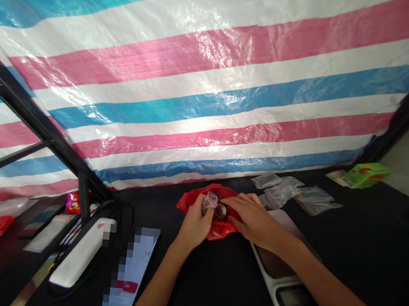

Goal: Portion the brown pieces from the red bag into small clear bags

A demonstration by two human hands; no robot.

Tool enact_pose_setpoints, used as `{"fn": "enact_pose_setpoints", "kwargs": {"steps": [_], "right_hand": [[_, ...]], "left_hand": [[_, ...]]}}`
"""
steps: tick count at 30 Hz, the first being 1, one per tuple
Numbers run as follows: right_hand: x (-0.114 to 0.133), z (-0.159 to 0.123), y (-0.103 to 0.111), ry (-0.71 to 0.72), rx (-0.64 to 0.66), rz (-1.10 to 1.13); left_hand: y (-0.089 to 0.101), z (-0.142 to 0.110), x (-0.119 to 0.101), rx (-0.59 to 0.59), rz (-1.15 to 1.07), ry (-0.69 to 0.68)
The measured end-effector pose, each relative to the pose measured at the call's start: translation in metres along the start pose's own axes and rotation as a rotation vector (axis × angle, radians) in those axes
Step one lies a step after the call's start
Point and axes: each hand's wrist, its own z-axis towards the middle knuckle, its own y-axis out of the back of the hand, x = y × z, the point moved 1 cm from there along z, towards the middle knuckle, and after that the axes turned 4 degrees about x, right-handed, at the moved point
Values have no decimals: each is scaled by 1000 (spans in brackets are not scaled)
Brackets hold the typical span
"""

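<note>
My left hand is shut on a small clear plastic bag, which holds something dark at its lower end. My right hand lies flat with its fingers stretched left, their tips beside a dark round lump. Both hands rest over a crumpled red plastic bag on the black table top. Behind my right fingers, several flat clear zip bags lie in a loose row. A white digital scale sits below my right forearm, its platform partly hidden by my arm.
A white power bank with dark cables and a pixelated sheet lie left of my arms. A green box stands far right. A striped tarpaulin on a black metal frame fills the back.
</note>
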Motion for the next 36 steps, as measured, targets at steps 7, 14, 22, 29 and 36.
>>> {"fn": "enact_pose_setpoints", "kwargs": {"steps": [7,14,22,29,36], "right_hand": [[0,2,7,-37,16,42],[8,2,33,-81,-165,171],[17,0,33,117,-248,189],[18,-2,32,224,-318,54],[8,2,20,7,-416,45]], "left_hand": [[-1,-1,-4,75,-113,-55],[0,-3,-12,8,-105,-159],[-8,-7,-14,109,-63,-169],[-9,-9,-12,125,-35,-194],[-7,-6,-8,-60,-47,-216]]}}
